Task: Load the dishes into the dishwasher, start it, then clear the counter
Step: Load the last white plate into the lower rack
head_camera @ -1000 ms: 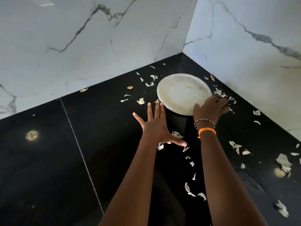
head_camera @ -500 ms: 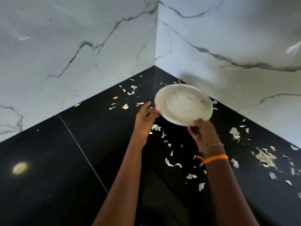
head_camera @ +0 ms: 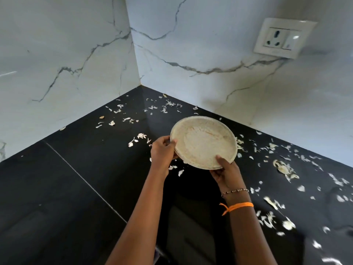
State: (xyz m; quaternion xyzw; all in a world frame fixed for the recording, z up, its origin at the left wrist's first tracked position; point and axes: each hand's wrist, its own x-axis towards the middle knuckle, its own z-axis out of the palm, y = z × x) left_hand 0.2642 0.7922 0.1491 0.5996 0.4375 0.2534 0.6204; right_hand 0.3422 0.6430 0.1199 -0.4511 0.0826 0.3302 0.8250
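Where it lay flat a second ago, the plate is now lifted off the counter, gripped by left hand and right hand; dishwasher next.

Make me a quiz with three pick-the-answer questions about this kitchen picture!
1. Where is the socket?
A. On the wall, upper right
B. On the counter
C. On the floor

2. What colour is the counter?
A. White
B. Black
C. Red

3. How is the plate held?
A. It lies flat, untouched
B. One hand only
C. Both hands grip its rim

Answers: 1 A, it sits on the marble wall. 2 B, the top is shiny black under pale peelings. 3 C, the left hand and right hand hold opposite edges, plate lifted and tilted.
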